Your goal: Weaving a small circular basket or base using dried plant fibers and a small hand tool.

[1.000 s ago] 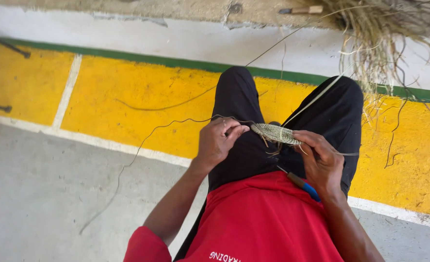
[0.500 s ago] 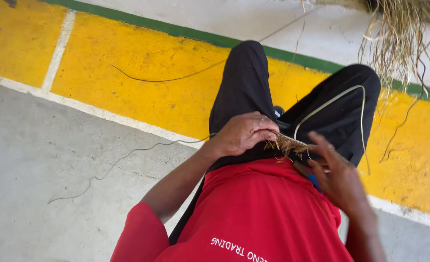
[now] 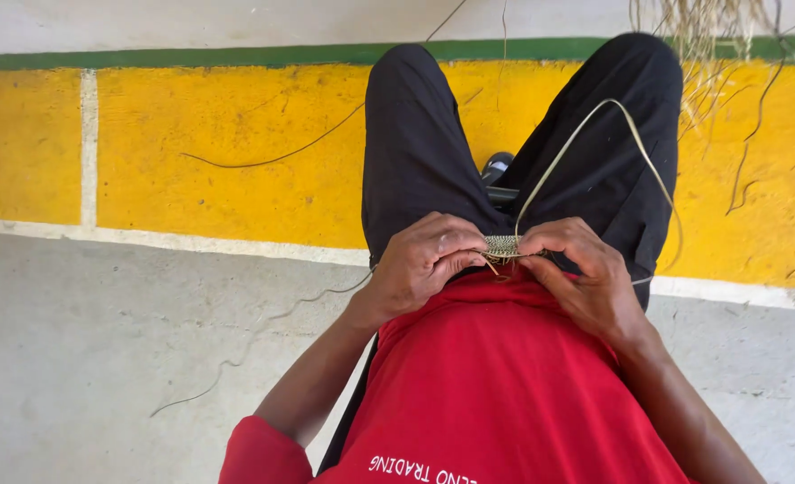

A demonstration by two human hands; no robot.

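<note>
A small woven strip of straw (image 3: 502, 246) lies between my two hands, just above the hem of my red shirt (image 3: 505, 385). My left hand (image 3: 424, 264) pinches its left end with fingers curled. My right hand (image 3: 577, 269) pinches the right end. A long pale straw strand (image 3: 595, 125) loops up from the weave over my right thigh and back down. My legs in black trousers (image 3: 415, 143) stretch away from me.
A yellow painted band (image 3: 236, 152) with a green stripe (image 3: 191, 58) and white lines crosses the grey concrete floor (image 3: 101, 358). Loose thin fibres (image 3: 272, 161) lie on the floor. A bundle of dry straw (image 3: 711, 27) hangs at top right. A dark shoe (image 3: 496, 166) shows between my legs.
My hands came down from mid-thigh to my waist with the weave. My right hand has closed back on the strip, and the view tilted to look straight down.
</note>
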